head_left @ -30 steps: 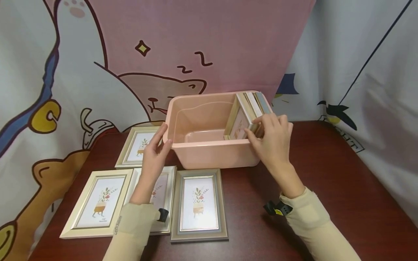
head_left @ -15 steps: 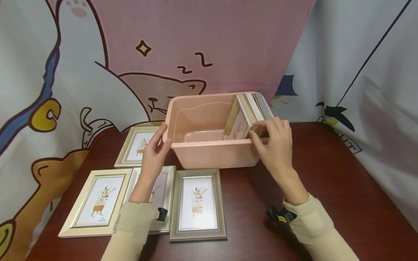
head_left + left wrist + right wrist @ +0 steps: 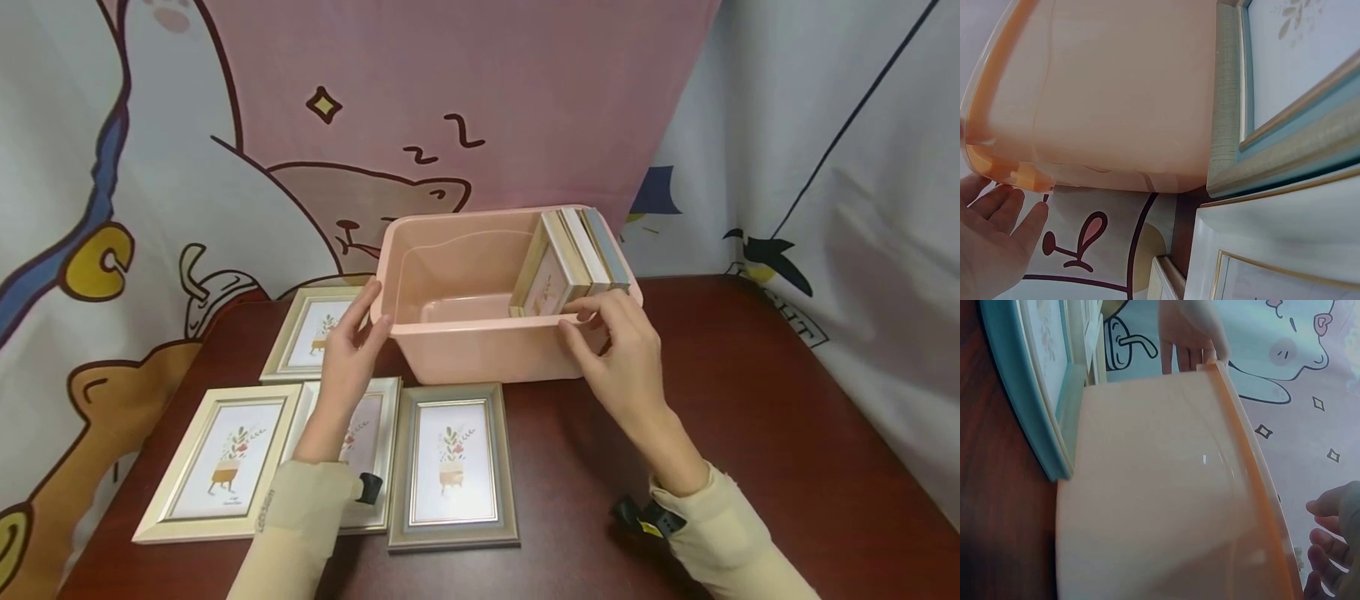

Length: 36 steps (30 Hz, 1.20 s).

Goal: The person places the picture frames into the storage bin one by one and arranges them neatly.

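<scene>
A pink plastic tub [image 3: 487, 354] stands on the table, with several picture frames [image 3: 551, 283] upright against its right end: cream, white and blue-grey edges show. My left hand [image 3: 348, 362] holds the tub's left front corner, thumb at the front and fingers round the side. In the left wrist view, its fingertips lie against the underside of the rim. My right hand [image 3: 626, 358] hovers at the right front rim, thumb and index finger bent beside the near end of the frames. In the right wrist view, its fingers [image 3: 1329, 544] are loosely curled with nothing between them.
Several framed flower prints lie on the dark red table [image 3: 750, 400]: a grey-gold frame [image 3: 453, 467], a white frame [image 3: 375, 483] partly under my left arm, a cream frame [image 3: 217, 467], and another cream frame [image 3: 307, 333] behind. A cartoon-print curtain [image 3: 562, 100] hangs behind.
My right hand has let go of the frames' front ends and drawn back toward the tub's front rim. The left hand stays at its corner; the frames stand as before.
</scene>
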Each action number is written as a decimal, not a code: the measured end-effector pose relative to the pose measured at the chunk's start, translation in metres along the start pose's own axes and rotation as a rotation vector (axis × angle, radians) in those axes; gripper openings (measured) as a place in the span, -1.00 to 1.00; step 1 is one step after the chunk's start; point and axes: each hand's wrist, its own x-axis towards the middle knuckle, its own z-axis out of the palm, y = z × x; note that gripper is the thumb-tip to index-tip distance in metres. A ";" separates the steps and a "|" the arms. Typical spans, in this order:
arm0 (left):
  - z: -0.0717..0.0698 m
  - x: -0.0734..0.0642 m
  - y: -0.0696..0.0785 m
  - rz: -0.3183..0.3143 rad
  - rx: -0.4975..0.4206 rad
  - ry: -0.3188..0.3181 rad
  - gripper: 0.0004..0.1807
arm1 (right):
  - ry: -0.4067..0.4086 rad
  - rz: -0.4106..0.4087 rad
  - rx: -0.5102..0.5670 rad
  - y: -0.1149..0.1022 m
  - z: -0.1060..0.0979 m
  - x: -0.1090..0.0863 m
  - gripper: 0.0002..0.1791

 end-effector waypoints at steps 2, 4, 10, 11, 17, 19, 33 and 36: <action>0.000 0.001 0.000 -0.002 0.000 -0.001 -0.44 | -0.011 0.002 0.003 -0.001 0.001 -0.003 -0.84; 0.000 0.001 0.001 -0.007 -0.001 0.000 -0.44 | -0.028 0.009 0.022 -0.001 0.003 -0.006 -0.83; -0.001 0.001 0.001 -0.017 -0.004 0.001 -0.44 | -0.070 0.031 0.091 -0.001 0.011 -0.016 -0.83; -0.001 0.001 0.001 -0.017 -0.005 0.001 -0.43 | -0.074 0.032 0.098 -0.001 0.013 -0.017 -0.84; 0.000 0.002 0.001 -0.015 -0.009 0.001 -0.43 | -0.134 0.068 0.174 -0.001 0.018 -0.024 -0.86; 0.000 0.002 0.001 -0.013 -0.011 0.001 -0.43 | -0.164 0.093 0.201 -0.001 0.020 -0.027 -0.87; 0.001 0.002 0.000 -0.001 -0.016 -0.003 -0.43 | -0.530 0.431 0.385 0.009 0.045 -0.046 -0.81; 0.001 0.002 -0.001 -0.009 -0.011 0.000 -0.43 | -0.636 0.482 0.453 0.018 0.051 -0.051 -0.72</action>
